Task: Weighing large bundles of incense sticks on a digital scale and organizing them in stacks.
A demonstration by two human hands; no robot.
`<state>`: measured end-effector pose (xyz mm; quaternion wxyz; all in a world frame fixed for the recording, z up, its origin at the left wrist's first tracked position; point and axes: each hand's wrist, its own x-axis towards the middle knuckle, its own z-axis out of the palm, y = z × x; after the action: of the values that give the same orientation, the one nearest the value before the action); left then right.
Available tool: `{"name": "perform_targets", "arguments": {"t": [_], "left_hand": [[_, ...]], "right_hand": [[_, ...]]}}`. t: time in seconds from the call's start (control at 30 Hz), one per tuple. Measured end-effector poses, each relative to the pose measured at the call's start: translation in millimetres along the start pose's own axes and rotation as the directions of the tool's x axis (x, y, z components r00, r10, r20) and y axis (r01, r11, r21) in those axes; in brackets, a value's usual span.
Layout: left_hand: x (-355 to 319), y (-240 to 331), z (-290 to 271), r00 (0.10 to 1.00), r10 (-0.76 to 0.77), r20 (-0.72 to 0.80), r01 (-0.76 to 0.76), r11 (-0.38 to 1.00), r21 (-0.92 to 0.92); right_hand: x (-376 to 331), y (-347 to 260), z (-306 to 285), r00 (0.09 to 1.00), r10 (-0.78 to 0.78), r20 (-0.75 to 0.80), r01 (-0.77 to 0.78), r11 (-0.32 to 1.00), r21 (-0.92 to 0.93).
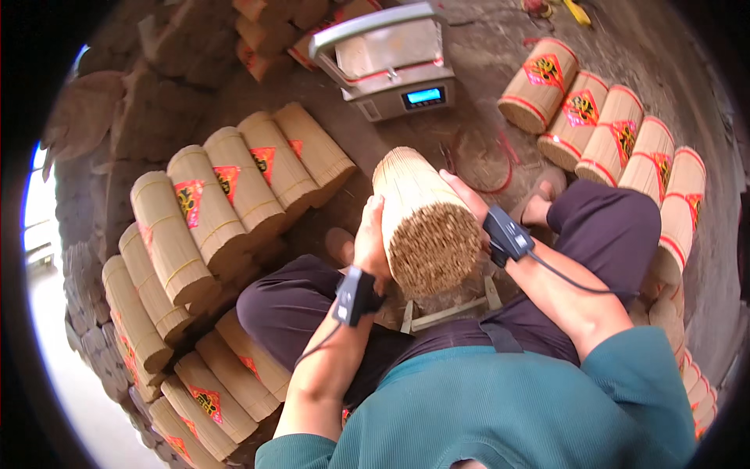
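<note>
Between my two hands I hold a thick round bundle of thin sticks [426, 219], tilted so that its brown stick ends face me. My left hand [370, 234] is closed against its left side, the thumb pointing up. Against the right side presses my right hand [469, 199], its fingers partly hidden behind the bundle. No label shows on the visible side of this bundle. Below it, between my knees, part of a small wooden frame [449, 314] shows.
A scale [398, 90] with a lit blue display stands ahead. Stacked stick bundles [226, 187] with red labels lie on the left. A row of bundles [601, 129] bound with red bands curves along the right. Red strapping [508, 168] lies on the floor [469, 133].
</note>
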<state>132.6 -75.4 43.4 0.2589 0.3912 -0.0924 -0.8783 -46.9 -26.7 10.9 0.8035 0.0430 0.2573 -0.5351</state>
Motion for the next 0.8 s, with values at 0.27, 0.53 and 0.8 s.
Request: {"name": "perform_targets", "arguments": {"t": [0.27,0.53,0.8], "left_hand": [[-88,30,58,0.734,0.636,0.238,-0.679,0.694,0.241],[-76,43,59,0.732,0.322,0.601,-0.304,0.943,-0.135],[-85,36,82,0.712,0.38,0.59,-0.365,0.919,-0.152]], "right_hand": [[-80,-42,128,0.851,-0.304,0.427,0.518,0.617,-0.592],[-106,-4,181,0.718,-0.282,0.636,0.303,-0.696,-0.651],[-129,-23,235,0.615,-0.152,0.774,0.171,-0.932,-0.319]]}}
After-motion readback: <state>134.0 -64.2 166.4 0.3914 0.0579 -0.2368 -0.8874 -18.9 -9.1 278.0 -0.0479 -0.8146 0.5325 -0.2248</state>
